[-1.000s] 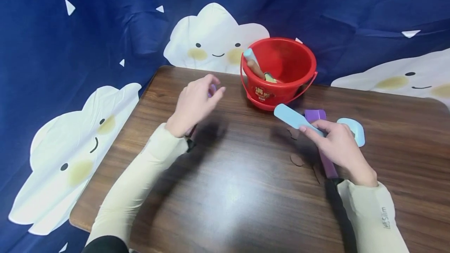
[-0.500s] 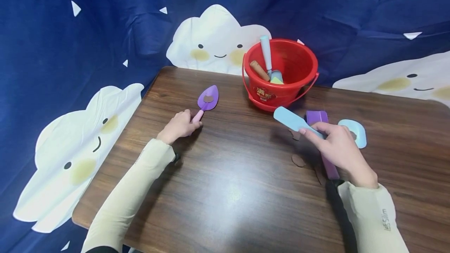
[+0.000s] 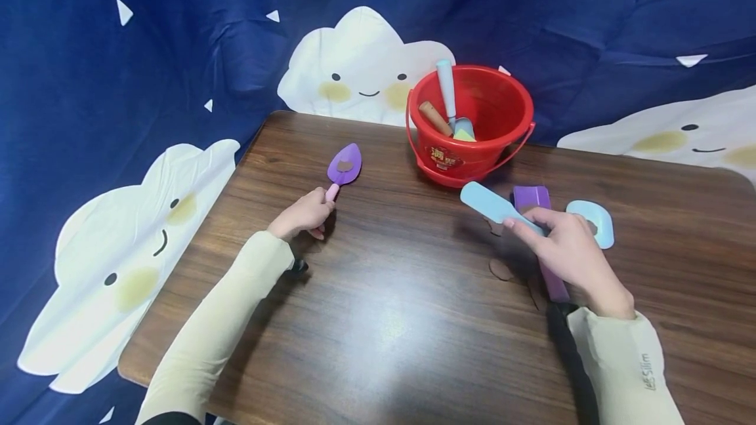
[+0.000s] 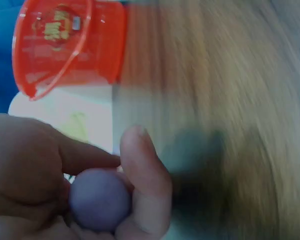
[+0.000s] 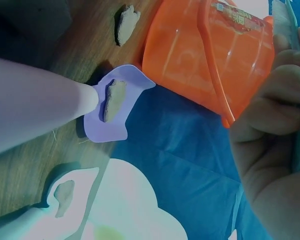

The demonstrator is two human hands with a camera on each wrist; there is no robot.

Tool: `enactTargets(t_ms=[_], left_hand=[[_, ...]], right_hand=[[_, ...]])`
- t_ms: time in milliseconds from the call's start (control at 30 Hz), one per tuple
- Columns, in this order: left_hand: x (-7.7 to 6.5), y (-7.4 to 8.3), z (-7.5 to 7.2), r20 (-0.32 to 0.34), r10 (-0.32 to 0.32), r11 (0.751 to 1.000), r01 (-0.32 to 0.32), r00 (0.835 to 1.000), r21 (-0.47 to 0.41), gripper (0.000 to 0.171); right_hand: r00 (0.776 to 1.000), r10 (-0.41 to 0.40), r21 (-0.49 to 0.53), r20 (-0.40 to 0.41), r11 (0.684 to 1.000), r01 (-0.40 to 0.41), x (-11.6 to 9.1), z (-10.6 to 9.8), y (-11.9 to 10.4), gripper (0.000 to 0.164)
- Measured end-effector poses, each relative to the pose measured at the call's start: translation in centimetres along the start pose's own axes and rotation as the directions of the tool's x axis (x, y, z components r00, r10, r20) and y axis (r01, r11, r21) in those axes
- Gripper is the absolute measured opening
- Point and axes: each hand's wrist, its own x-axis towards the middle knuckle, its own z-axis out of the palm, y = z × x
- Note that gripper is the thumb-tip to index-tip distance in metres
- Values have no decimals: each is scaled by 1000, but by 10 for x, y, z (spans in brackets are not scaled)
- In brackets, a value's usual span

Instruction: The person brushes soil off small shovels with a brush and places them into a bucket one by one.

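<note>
My left hand (image 3: 304, 214) grips the pink handle of a purple toy shovel (image 3: 352, 155) at the table's left. On its leaf-shaped blade lies a small brown piece (image 3: 345, 166). The left wrist view shows the round end of the handle (image 4: 100, 200) inside the curled fingers. Over on the right, my right hand (image 3: 569, 248) pinches a light blue spatula (image 3: 487, 201), its flat, round-ended blade pointing toward the bucket; the palm hides its other end. Below that hand lies a purple scoop (image 3: 530, 195), also bearing a brown piece (image 5: 114, 100).
A red bucket (image 3: 449, 166) stands at the back with a light blue handle (image 3: 447, 90) and a brown handle (image 3: 435, 118) inside. A light blue scoop (image 3: 602, 215) lies right of the right hand. Loose brown pieces (image 3: 501, 269) lie on the wooden table (image 3: 366, 320).
My left hand has come down and left from beside the bucket and taken hold of the shovel's handle. In the bucket, the light blue handle now stands more upright. The right hand stays put.
</note>
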Motion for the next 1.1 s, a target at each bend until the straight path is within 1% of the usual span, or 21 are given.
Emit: enactTargets(t_ms=[67,100,133,200,267,300,367,433,500,567,633,700,767,833,867,900,933,1000,1100], left_hand=[[0,0,1,33,-8,995,11,999,-103,20],[0,0,2,53,-14,985,23,998,-169,21],[0,-1,3,76,-17,972,35,997,-232,24],[0,0,4,119,-21,938,61,993,-342,32],[-2,2,6,154,-17,904,81,988,-421,37],[-3,3,7,166,-8,890,83,986,-449,40],[-7,7,10,180,10,875,79,984,-477,42],[-11,10,14,189,20,864,78,982,-497,43],[-15,13,20,203,35,848,79,978,-524,43],[-19,16,25,229,53,822,87,972,-562,45],[-23,18,31,267,78,795,102,960,-599,47],[-28,21,37,309,95,768,128,946,-628,49],[-32,24,45,350,105,753,155,931,-640,49],[-36,27,54,379,108,750,175,919,-638,48],[-37,29,59,387,107,752,180,916,-634,47],[-39,31,64,391,105,760,180,914,-625,47],[-40,33,69,392,103,768,177,914,-615,48],[-42,37,78,375,105,785,155,921,-600,51],[-45,44,87,354,112,797,129,929,-590,60]], right_hand=[[999,29,14,36,999,-29,0,0,0,43],[998,41,20,55,999,-42,0,0,0,44],[996,48,25,69,998,-50,0,1,1,46],[994,55,31,89,998,-58,0,1,1,47],[995,49,30,81,998,-52,-1,2,1,45],[996,46,31,75,998,-48,-1,2,1,44],[998,30,29,49,999,-31,-2,3,0,40],[1000,2,20,8,1000,-2,-2,5,-1,35],[999,-37,18,-30,999,37,-3,7,-2,30],[995,-77,6,-63,997,77,-3,9,-4,25],[993,-95,16,-70,995,96,-3,11,-6,23],[992,-107,25,-60,994,108,-2,12,-8,23],[993,-113,37,-47,993,115,-1,14,-10,24],[994,-109,61,-19,992,110,0,17,-12,25],[994,-105,68,-1,992,105,0,18,-14,26],[995,-102,75,19,992,101,1,20,-15,27],[994,-103,79,38,992,99,2,22,-16,27],[992,-94,90,81,992,86,3,26,-19,30],[990,-90,90,113,993,80,6,32,-22,31]])
